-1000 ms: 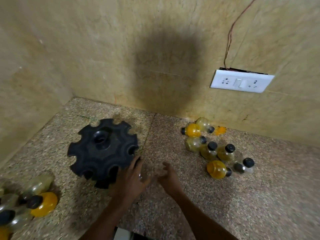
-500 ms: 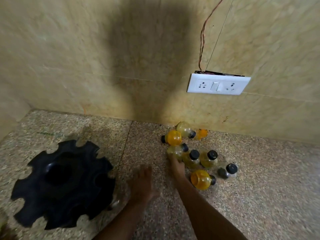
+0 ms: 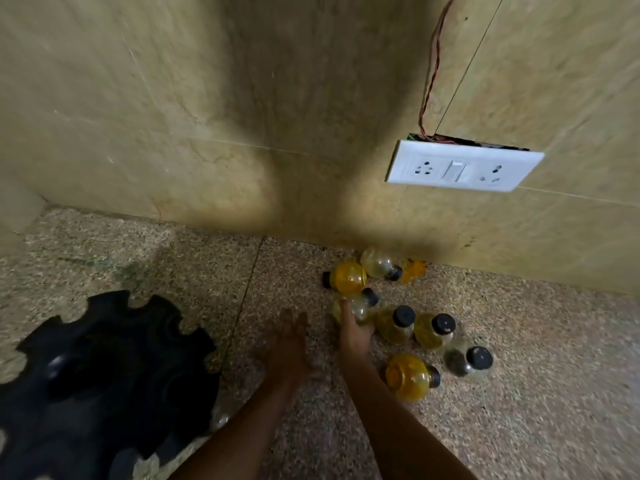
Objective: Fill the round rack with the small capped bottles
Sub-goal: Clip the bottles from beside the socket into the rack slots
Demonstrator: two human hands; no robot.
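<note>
On the speckled floor (image 3: 519,393) by the wall, a cluster of bottles (image 3: 394,322) lies well right of the empty black rack (image 3: 104,368). Judged a pick-up step: the right hand (image 3: 353,327) touches a pale bottle (image 3: 360,306), its fingers curling on it though not yet closed; next it must grip and carry to a rack slot. The left hand (image 3: 289,344) hovers spread; since a half-second ago, the right has reached further in.

Rack (image 3: 104,379) on floor (image 3: 519,393), lower left. Bottle cluster (image 3: 401,317) right of it, well apart, close to wall (image 3: 207,116). Socket plate (image 3: 462,166) on wall above cluster. Left hand (image 3: 289,344) between rack and cluster. Right hand (image 3: 351,327) at cluster's left edge, probably touching nearest bottle (image 3: 360,304); blurred.
</note>
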